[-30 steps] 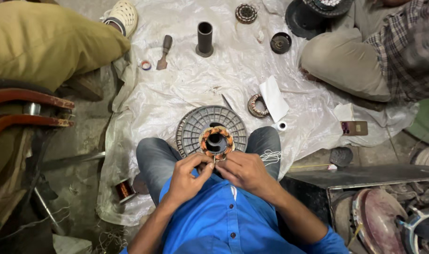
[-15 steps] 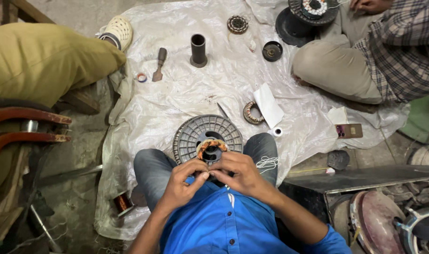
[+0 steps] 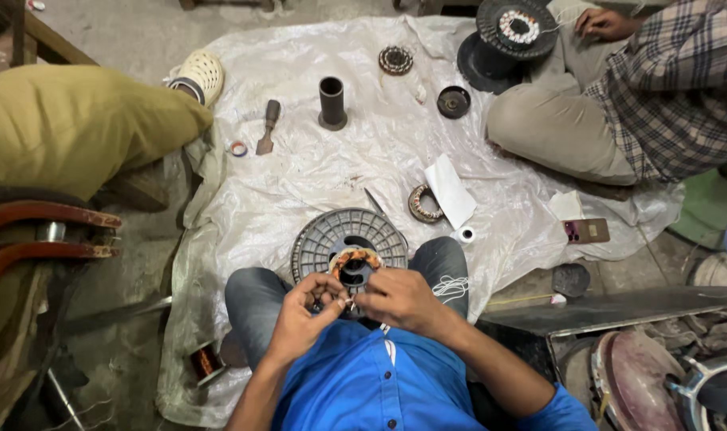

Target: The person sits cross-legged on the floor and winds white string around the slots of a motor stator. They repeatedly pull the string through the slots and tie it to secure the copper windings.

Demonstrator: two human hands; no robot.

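I sit cross-legged in jeans and a blue shirt. A grey ribbed round disc (image 3: 320,235) rests against my knees, and on it sits a copper-wound stator ring (image 3: 355,259). My left hand (image 3: 304,315) and my right hand (image 3: 399,299) meet at the ring's near edge, fingertips pinched together on thin wire there. What exactly lies between the fingertips is too small to tell.
A white plastic sheet (image 3: 316,168) covers the floor. On it lie a black tube (image 3: 331,102), a chisel (image 3: 268,126), a tape roll (image 3: 237,148), a wound ring (image 3: 423,204) with paper, and small round parts. Other people sit at left (image 3: 76,120) and at upper right (image 3: 619,104). A copper wire spool (image 3: 206,361) sits by my left knee.
The view has shifted, so everything sits lower in frame. My hands stay at the stator ring, fingers drawn closer together at its near edge.
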